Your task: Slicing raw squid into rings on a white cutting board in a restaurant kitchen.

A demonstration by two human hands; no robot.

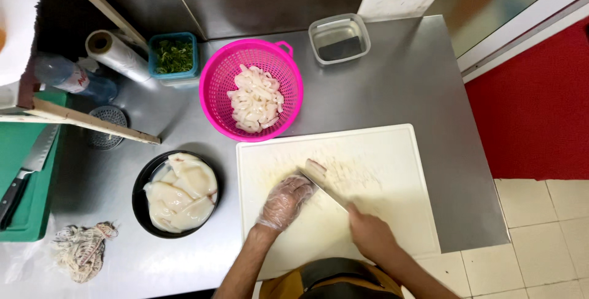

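My left hand (284,201), in a clear plastic glove, presses down on a pale piece of squid (316,168) on the white cutting board (380,164). My right hand (369,233) grips the handle of a knife (324,187) whose blade lies against the squid beside my left fingers. Above the board, a pink colander (222,81) holds several cut squid pieces. A black bowl (142,184) at the left holds whole pale squid bodies in liquid.
A clear plastic tub (339,39) stands at the back of the steel table (417,84). A teal tub of chopped greens (173,55), a roll of cling film (115,53), a bottle (67,77), a second knife on a green board (24,173) and tangled string (83,249) lie left.
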